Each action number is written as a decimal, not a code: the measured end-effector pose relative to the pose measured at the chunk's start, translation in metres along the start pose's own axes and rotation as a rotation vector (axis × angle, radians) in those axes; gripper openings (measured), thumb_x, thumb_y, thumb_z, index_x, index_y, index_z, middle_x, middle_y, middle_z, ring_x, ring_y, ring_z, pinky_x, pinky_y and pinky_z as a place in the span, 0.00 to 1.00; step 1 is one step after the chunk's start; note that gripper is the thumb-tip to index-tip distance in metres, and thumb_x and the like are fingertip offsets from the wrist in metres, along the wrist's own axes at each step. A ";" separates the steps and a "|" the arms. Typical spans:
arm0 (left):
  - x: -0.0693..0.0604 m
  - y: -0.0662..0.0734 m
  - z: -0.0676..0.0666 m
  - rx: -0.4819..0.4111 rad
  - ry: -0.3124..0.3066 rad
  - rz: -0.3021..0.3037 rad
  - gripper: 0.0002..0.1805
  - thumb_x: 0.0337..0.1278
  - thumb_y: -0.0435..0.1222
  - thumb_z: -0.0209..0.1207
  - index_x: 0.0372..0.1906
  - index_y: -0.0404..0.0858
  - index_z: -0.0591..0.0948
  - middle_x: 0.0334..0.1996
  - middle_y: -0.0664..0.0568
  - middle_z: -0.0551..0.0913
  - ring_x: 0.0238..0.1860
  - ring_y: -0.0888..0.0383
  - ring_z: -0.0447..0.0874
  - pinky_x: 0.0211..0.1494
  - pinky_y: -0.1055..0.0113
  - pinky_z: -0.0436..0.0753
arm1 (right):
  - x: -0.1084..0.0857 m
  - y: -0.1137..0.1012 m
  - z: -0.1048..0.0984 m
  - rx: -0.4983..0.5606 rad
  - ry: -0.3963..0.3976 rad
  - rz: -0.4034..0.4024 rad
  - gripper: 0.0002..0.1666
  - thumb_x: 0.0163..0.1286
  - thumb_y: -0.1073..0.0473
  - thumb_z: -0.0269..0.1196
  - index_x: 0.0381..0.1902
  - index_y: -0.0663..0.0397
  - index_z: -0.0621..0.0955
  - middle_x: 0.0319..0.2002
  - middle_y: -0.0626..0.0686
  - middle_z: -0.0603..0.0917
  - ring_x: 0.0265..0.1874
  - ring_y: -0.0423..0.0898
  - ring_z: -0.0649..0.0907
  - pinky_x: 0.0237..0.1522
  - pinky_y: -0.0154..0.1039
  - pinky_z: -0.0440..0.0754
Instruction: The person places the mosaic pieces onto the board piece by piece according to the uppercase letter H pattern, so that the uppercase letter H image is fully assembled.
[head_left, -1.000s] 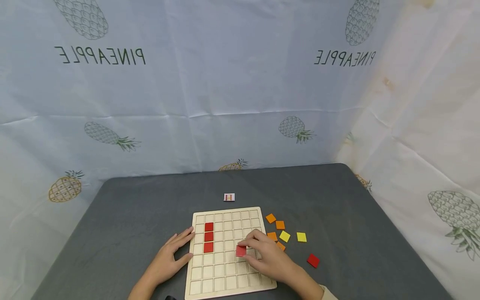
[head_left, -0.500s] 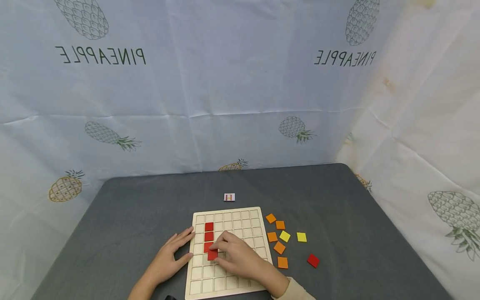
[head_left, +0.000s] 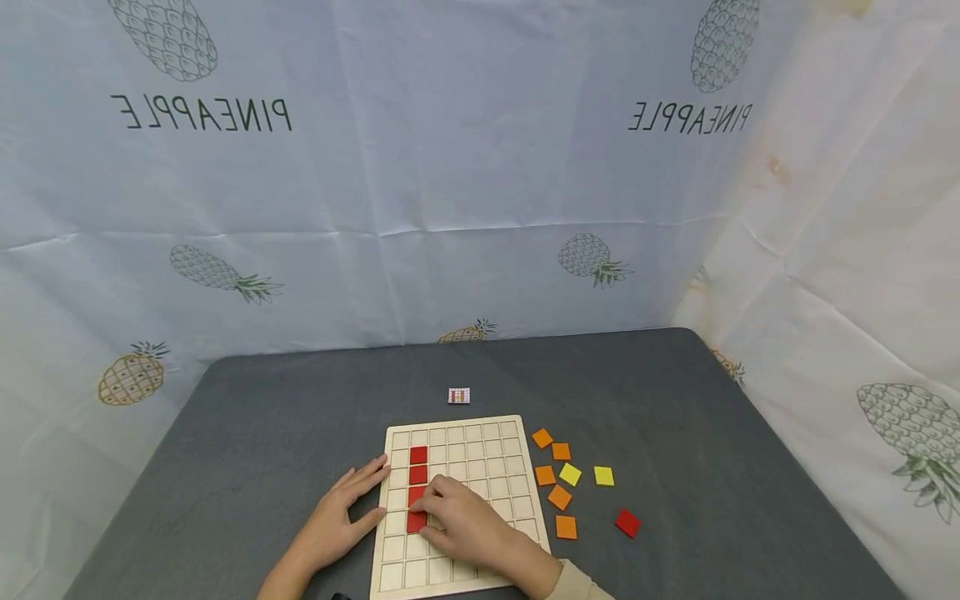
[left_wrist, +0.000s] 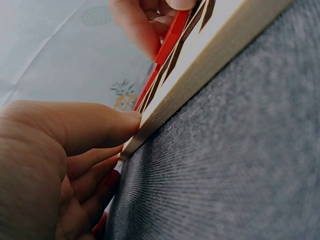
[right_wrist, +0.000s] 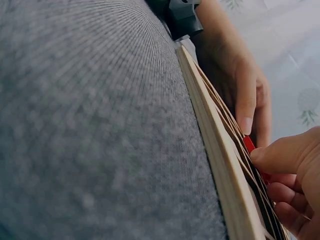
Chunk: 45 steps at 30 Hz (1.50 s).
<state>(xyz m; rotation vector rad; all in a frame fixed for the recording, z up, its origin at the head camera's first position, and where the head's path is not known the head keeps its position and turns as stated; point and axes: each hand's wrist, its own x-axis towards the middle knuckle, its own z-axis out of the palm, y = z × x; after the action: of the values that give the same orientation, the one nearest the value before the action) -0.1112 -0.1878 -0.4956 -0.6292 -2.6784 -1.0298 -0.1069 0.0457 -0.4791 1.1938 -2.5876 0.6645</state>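
As the wooden grid board (head_left: pixel 495 468) is lying flat, the straight-fingered left hand (head_left: pixel 337 515) is touching its left edge, presumably steadying it; the right hand (head_left: pixel 471 527) is pinching a red tile (head_left: pixel 416 523) over the board's left half, apparently aligning it.

The right hand (right_wrist: pixel 297 175) is holding its thumb against a red tile (right_wrist: pixel 249 144) on the board (right_wrist: pixel 215 145), its other fingers curling close by. Beyond, the left hand (right_wrist: pixel 244 82) is pointing its fingers down at the board's far side, a black device (right_wrist: pixel 184 19) showing near its wrist. The gray tabletop (right_wrist: pixel 90 125) is filling the left, and pale printed cloth (right_wrist: pixel 292 55) is hanging behind.
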 end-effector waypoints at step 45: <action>0.000 -0.002 -0.002 -0.012 -0.069 -0.036 0.29 0.53 0.44 0.65 0.61 0.40 0.77 0.65 0.50 0.72 0.65 0.45 0.70 0.71 0.85 0.45 | -0.030 0.015 -0.057 0.252 -0.026 0.199 0.19 0.65 0.58 0.63 0.54 0.50 0.79 0.51 0.42 0.79 0.51 0.39 0.79 0.52 0.36 0.82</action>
<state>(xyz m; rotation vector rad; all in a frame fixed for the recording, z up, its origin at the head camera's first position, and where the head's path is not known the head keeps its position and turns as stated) -0.1122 -0.1900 -0.4948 -0.6317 -2.7549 -1.0524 -0.0986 0.1013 -0.4450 1.0225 -2.7304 1.0497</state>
